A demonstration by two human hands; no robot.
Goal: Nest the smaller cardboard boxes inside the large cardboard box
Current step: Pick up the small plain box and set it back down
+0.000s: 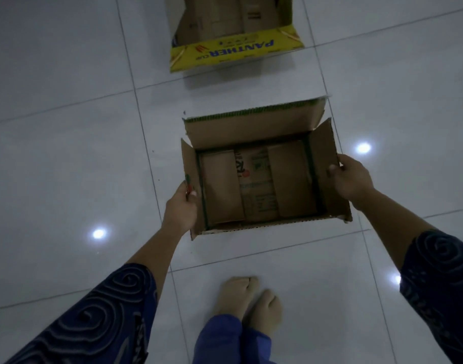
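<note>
An open brown cardboard box (256, 185) is held between my hands above the tiled floor, its flaps standing up and its inside bare. My left hand (180, 208) grips its left flap. On the opposite side my right hand (351, 177) grips the right flap. Farther ahead on the floor stands a larger open box (233, 51) with a yellow flap printed "PANTHER"; its top is cut off by the frame edge, and brown cardboard shows inside it.
White glossy floor tiles (67, 101) with dark grout lines spread all around and reflect ceiling lights. My feet in beige socks (248, 303) stand just behind the held box.
</note>
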